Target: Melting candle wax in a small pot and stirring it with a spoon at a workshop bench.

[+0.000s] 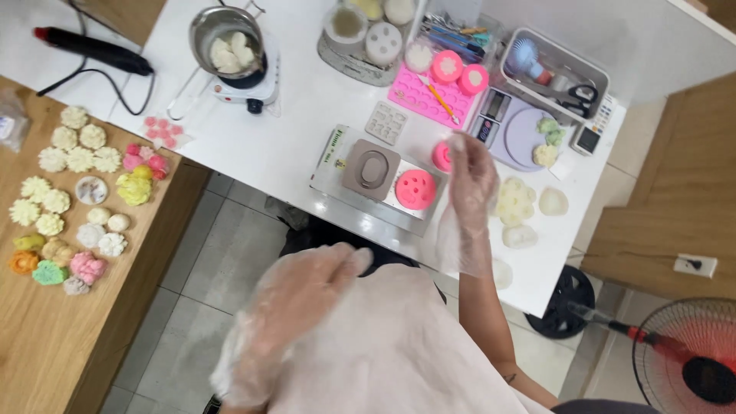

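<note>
Both hands wear loose clear plastic gloves. The right hand [471,172] hangs over the white table [284,130], fingers loosely spread and holding nothing, just beside a small pink round mould [442,156] and above the pale flower-shaped soap [514,201]. The left hand [307,287] is raised off the table, nearer the camera, fingers loosely together, empty. A pink round mould [415,188] and a grey oval mould [372,169] sit on a tray nearby

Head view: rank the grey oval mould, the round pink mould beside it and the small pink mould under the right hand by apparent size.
1. grey oval mould
2. round pink mould
3. small pink mould, partly hidden by the right hand, so its rank is unsure.
</note>
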